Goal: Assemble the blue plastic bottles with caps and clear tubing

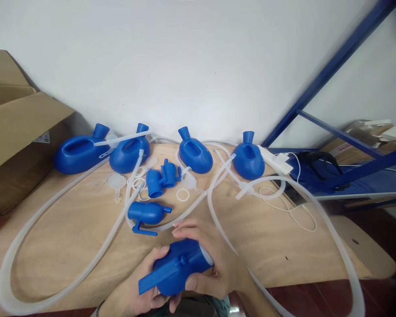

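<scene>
A blue plastic piece [174,268] with a flat handle and a white ring or cap at its right end is held between both hands, low in the head view. My left hand [145,281] is wrapped round its left and lower side. Round its right end curl the thumb and fingers of my right hand [211,259], the palm against the white part. Just beyond lies a similar blue piece [147,212] on its side. Two more small blue pieces [154,182] sit farther back, near several translucent rings [182,194].
Several blue bottles [195,156] line the wall. Long translucent tubes [95,259] loop over the wooden table [277,255]. An open cardboard box [23,154] stands left. At right are a power strip [279,162], a white cable [303,224], a dark phone-like object [288,191] and a blue metal frame [330,66].
</scene>
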Demonstrator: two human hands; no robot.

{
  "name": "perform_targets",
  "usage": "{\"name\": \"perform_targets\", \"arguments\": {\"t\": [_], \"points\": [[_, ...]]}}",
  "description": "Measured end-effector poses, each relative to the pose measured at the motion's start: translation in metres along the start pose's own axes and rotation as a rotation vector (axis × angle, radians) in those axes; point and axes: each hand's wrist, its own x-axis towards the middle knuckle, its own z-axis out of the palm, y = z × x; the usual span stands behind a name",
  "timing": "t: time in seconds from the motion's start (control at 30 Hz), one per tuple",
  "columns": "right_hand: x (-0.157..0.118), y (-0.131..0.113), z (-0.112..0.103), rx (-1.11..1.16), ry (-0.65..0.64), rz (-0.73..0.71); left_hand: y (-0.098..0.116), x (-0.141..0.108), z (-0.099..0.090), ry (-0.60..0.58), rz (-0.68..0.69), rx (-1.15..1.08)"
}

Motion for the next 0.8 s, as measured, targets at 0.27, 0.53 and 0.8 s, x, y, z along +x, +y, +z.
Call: {"name": "perform_targets", "arguments": {"t": [0.27,0.53,0.8], "points": [[-0.016,0.018,0.010,0.226,0.161,0.313,0.024,0.010,-0.005,0.109,0.385,0.358],[-0.073,0.075,-0.041,0.010,0.762,0.828,0.028,0.028,-0.010,0.418,0.613,0.960],[-0.120,0.118,-0.094,0.066,0.994,1.022,-0.005,0.050,-0.087,0.553,0.445,1.228]]}}
